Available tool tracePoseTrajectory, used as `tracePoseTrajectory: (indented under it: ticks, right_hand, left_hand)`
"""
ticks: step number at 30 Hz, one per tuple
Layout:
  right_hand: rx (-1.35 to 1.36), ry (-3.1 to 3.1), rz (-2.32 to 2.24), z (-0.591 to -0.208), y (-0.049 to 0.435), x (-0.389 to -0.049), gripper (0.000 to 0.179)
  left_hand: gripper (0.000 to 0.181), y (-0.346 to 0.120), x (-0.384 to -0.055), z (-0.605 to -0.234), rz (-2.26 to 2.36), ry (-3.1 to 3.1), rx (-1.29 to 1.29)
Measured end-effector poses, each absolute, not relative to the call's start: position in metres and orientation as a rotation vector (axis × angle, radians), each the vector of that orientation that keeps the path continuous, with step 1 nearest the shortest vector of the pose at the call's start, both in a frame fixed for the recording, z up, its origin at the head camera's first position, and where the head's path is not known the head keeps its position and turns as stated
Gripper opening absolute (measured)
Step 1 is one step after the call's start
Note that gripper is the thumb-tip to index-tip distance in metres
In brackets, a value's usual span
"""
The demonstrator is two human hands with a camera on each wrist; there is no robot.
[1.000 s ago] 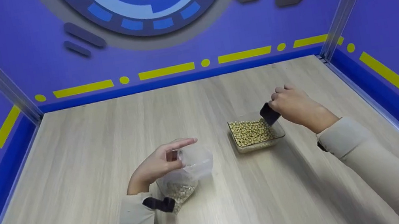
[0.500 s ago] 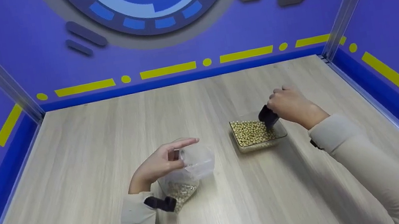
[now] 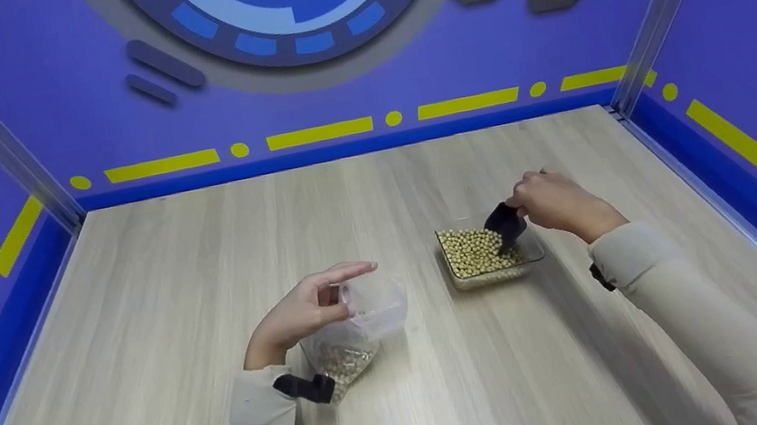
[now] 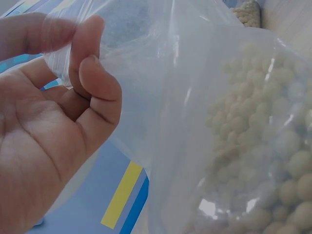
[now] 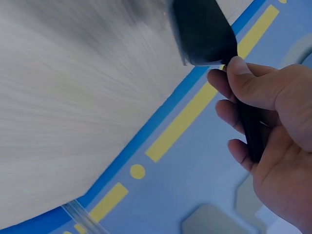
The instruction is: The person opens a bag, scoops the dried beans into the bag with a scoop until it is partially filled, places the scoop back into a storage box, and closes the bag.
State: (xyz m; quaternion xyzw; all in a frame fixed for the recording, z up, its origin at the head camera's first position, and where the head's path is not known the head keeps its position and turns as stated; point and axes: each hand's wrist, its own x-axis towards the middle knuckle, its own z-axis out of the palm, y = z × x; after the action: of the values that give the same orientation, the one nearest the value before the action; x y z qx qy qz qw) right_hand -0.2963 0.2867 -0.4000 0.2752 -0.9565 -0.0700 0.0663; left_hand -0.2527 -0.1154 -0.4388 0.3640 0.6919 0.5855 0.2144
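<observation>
My left hand (image 3: pixel 292 313) pinches the top of a clear plastic bag (image 3: pixel 380 307), holding its mouth up. Round, pale dried beans (image 4: pixel 263 131) fill the lower part of the bag, as the left wrist view shows up close. To the right, my right hand (image 3: pixel 559 203) grips a black scoop (image 3: pixel 504 224) by its handle. The scoop slants down into a clear rectangular container (image 3: pixel 488 279), its tip among yellowish dried beans (image 3: pixel 470 251). In the right wrist view, fingers and thumb wrap the thin handle, below the scoop's wide bowl (image 5: pixel 207 31).
Both hands work over a light wood-grain table (image 3: pixel 202 248). A blue-purple panel (image 3: pixel 347 107) with yellow marks stands along the back edge, and similar panels close off the left and right sides. The container sits right of the bag, with a strip of tabletop between them.
The scoop has moved slightly left and lower into the beans, and its bowl has turned more into view. My right forearm has shifted a little left. The left hand and bag hold still.
</observation>
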Motion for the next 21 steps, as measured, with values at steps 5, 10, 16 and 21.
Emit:
tracePoseTrajectory:
  ticks: [5, 10, 16, 21]
  right_hand:
    - [0.833, -2.886, -0.144, -0.403, 0.290, -0.297, 0.013]
    - [0.830, -2.915, -0.030, -0.408, 0.296, -0.300, 0.021]
    - [0.824, -2.939, 0.255, -0.416, 0.307, -0.303, 0.029]
    - [0.887, -2.922, 0.374, -0.424, 0.311, -0.305, 0.030]
  left_hand:
    - [0.057, -0.116, -0.253, -0.441, 1.634, 1.910, 1.005]
    - [0.056, -0.116, -0.253, -0.441, 1.629, 1.928, 1.021]
    - [0.055, -0.115, -0.253, -0.440, 1.634, 1.928, 1.015]
    - [0.055, -0.115, -0.253, -0.442, 1.635, 1.930, 1.016]
